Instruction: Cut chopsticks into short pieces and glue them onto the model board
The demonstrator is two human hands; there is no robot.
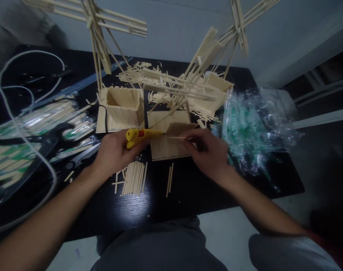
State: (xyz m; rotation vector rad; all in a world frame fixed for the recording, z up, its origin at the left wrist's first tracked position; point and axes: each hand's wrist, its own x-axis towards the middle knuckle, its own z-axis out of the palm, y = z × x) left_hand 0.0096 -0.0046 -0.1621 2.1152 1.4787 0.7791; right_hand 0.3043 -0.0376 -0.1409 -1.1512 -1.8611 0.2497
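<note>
My left hand [113, 152] is wrapped round a yellow glue gun [140, 136], whose nozzle points right over a flat square base of wooden sticks [161, 150]. Between the thumb and fingers of my right hand [208, 150] is a thin wooden stick [175, 137], its left end close to the nozzle. Behind that stick a low wall of sticks [180, 128] stands up from the base. Whether the nozzle touches the stick I cannot tell. Nearer to me lie a bundle of cut sticks [134, 178] and two loose sticks [169, 178].
A box of sticks [122, 109] stands at the left rear. Windmill-like stick frames [98, 41] rise behind, with another [185, 86] over the base. Clear plastic bags [244, 128] lie right; packed sticks [41, 120], pliers [47, 141] and a white cable [32, 145] lie left.
</note>
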